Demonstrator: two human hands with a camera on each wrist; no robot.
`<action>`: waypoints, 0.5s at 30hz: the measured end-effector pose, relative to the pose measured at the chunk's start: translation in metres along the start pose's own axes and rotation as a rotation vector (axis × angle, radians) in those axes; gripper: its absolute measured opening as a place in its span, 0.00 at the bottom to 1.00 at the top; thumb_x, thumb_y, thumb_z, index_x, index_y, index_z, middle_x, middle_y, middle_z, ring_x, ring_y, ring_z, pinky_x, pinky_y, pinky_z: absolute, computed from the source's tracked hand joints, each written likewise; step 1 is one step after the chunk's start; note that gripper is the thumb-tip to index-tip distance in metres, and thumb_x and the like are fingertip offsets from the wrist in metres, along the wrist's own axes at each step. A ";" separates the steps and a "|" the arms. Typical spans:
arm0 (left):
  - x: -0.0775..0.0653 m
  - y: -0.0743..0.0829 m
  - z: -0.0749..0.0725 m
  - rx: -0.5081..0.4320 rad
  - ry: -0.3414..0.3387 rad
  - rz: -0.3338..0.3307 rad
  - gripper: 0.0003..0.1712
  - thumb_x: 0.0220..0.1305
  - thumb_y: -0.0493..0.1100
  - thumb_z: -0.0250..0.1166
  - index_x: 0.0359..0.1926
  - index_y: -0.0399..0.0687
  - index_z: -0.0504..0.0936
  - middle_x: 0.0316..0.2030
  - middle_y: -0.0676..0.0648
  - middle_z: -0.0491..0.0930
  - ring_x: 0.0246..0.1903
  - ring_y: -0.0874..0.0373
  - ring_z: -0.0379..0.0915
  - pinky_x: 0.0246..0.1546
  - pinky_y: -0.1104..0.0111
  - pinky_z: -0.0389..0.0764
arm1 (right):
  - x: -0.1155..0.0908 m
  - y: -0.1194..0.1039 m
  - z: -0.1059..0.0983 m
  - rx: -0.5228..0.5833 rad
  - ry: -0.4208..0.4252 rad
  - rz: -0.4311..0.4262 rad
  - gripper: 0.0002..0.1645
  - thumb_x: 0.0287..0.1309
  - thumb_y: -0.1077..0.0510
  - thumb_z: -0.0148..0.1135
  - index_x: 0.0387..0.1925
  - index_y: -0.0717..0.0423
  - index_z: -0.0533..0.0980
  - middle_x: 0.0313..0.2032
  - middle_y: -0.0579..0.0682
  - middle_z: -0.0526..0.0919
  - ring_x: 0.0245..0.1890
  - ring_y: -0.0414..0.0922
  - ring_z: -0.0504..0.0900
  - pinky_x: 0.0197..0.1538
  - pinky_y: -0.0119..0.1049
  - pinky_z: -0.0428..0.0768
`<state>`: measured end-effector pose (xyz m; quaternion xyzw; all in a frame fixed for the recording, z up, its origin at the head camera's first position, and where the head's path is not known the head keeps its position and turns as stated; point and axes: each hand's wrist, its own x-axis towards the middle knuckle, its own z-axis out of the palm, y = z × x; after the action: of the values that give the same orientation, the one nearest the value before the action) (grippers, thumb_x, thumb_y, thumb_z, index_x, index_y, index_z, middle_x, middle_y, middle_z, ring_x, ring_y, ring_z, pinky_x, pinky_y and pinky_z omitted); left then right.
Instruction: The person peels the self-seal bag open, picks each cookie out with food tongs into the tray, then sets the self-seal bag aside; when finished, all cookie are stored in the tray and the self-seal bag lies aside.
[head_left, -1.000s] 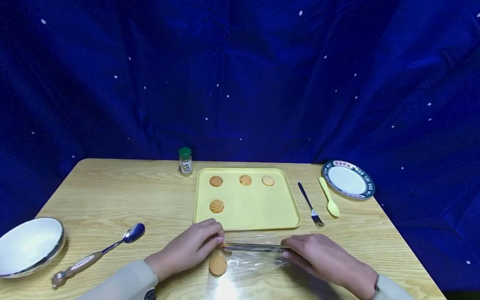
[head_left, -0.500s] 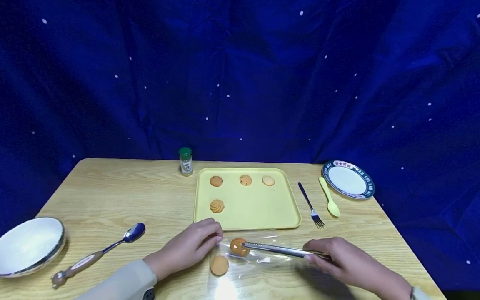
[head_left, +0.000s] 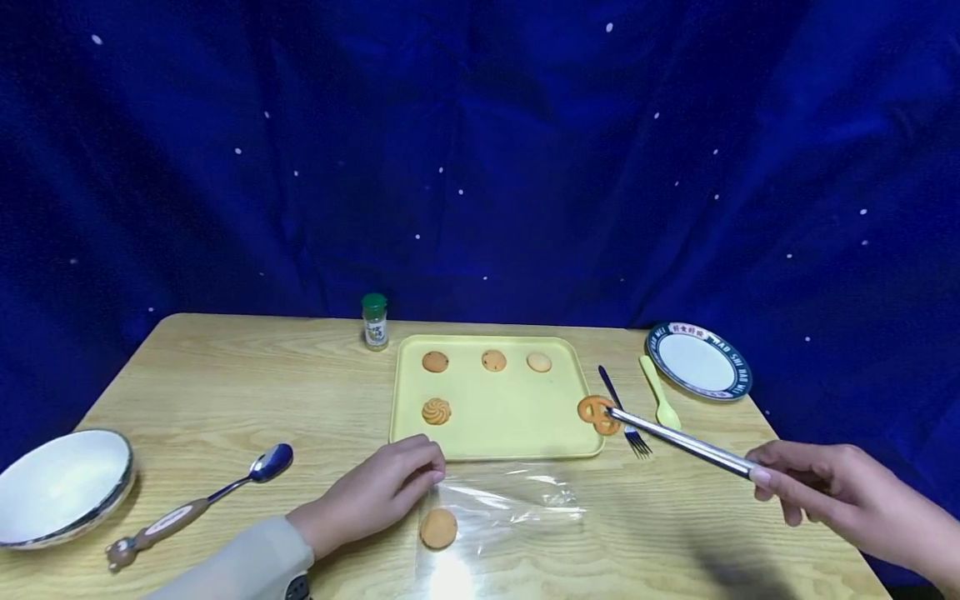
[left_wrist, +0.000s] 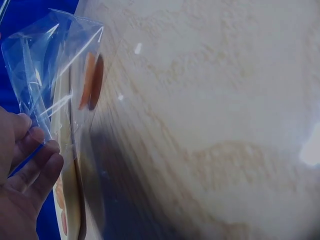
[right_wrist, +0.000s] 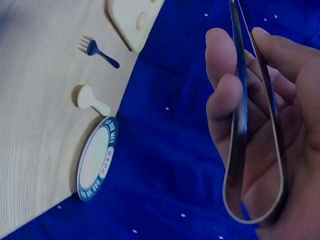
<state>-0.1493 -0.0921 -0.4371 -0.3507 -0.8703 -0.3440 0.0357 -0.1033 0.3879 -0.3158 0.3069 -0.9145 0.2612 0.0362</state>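
Note:
My left hand [head_left: 390,483] pinches the edge of a clear plastic bag [head_left: 517,500] on the table, just in front of the yellow tray [head_left: 517,421]. A round flat cookie [head_left: 438,529] lies inside the bag; in the left wrist view this cookie [left_wrist: 87,82] appears edge-on through the film. My right hand [head_left: 843,496] holds metal tongs [head_left: 690,446], thumb on one arm and fingers on the other. A pretzel-shaped cookie [head_left: 604,426] is clamped in the tongs' tips, overlapping the tray's right rim in the head view. The right wrist view shows the tongs' [right_wrist: 240,135] bent end near the palm.
On the tray lie a swirl cookie [head_left: 437,411] and several round cookies [head_left: 493,360]. Right of it are a fork [head_left: 618,400], a pale yellow spoon [head_left: 663,408] and a plate [head_left: 692,361]. A seasoning bottle [head_left: 375,323], a bowl [head_left: 63,487] and a bear-handled spoon [head_left: 176,521] stand leftward.
My right hand has drawn the tongs back from the bag, then moved right and up with the pretzel-shaped cookie. The left hand has stayed at the bag's edge.

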 end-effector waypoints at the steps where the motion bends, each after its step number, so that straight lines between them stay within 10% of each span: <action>1: 0.000 0.000 0.000 -0.002 -0.001 -0.004 0.04 0.71 0.44 0.57 0.38 0.56 0.77 0.35 0.65 0.73 0.35 0.72 0.69 0.40 0.75 0.76 | 0.006 0.001 0.000 0.002 0.004 0.024 0.18 0.61 0.72 0.57 0.39 0.45 0.77 0.23 0.33 0.76 0.18 0.30 0.72 0.18 0.22 0.65; 15: 0.002 0.004 0.002 -0.005 -0.015 -0.007 0.04 0.71 0.44 0.57 0.37 0.56 0.77 0.35 0.65 0.73 0.35 0.72 0.69 0.40 0.76 0.76 | 0.104 0.034 0.079 0.324 -0.285 0.168 0.11 0.69 0.58 0.53 0.36 0.63 0.76 0.25 0.54 0.80 0.18 0.36 0.77 0.20 0.37 0.78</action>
<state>-0.1485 -0.0876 -0.4359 -0.3503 -0.8708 -0.3439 0.0268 -0.1993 0.3147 -0.3758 0.2654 -0.8788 0.3607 -0.1649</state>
